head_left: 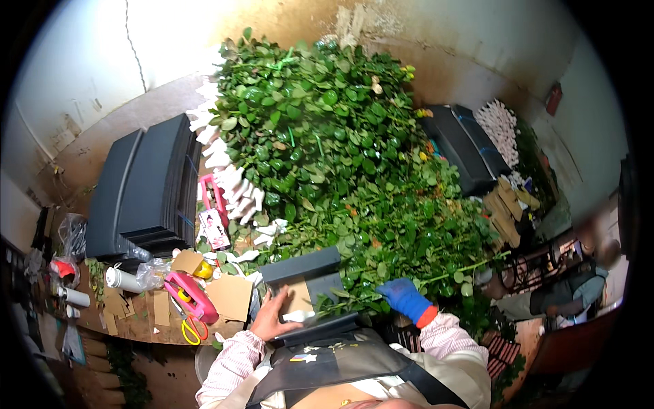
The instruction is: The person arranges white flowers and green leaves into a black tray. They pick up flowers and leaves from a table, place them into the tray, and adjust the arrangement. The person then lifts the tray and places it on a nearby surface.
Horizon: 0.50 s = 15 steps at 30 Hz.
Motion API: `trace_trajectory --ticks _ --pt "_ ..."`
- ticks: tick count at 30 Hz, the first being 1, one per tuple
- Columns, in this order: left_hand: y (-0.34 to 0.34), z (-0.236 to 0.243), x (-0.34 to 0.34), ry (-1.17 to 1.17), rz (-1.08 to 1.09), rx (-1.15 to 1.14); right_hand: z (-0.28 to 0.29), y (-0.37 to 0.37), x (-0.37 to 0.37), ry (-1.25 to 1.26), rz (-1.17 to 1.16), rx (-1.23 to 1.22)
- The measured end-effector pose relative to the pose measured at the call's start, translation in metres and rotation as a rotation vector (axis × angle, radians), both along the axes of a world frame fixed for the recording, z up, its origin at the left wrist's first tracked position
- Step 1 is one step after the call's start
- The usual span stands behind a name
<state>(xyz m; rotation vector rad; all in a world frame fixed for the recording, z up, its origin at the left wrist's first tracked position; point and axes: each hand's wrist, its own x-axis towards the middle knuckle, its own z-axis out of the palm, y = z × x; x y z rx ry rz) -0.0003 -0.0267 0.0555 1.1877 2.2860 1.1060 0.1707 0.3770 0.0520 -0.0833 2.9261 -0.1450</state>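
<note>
My bare left hand [270, 316] lies at the left end of a dark grey folded sheet [300, 266] with bent-up sides and brown cardboard [298, 297] inside. Its fingers are stretched apart, beside a white-sleeved flower head [298, 316]. To the right, my right hand [405, 300] wears a blue glove with an orange cuff. Its fingers are closed around what looks like a leafy rose stem [453, 274], whose bare end points up and right. Leaves stick out left of the glove, over the folded sheet. The glove hides the grip itself.
A big heap of leafy stems [320, 129] fills the far table, with white-sleeved heads [235, 187] along its left. Dark sheet stacks stand left [160, 184] and right [466, 146]. Left lie a pink tape dispenser [191, 297], yellow-handled scissors [191, 332] and cardboard [230, 297]. Another person [579, 290] is at right.
</note>
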Motion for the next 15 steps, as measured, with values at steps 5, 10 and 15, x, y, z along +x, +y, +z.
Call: trace_trajectory --ticks 5,10,15 --pt "-0.001 -0.011 0.003 0.105 -0.069 -0.013 -0.003 0.014 -0.019 -0.143 0.128 0.026" --pt "0.000 0.002 -0.001 0.017 -0.103 -0.066 0.112 0.028 -0.146 0.126 -0.021 -0.216" --pt "-0.003 -0.002 -0.007 -0.020 -0.202 -0.102 0.156 0.032 -0.337 0.682 0.040 -0.106"
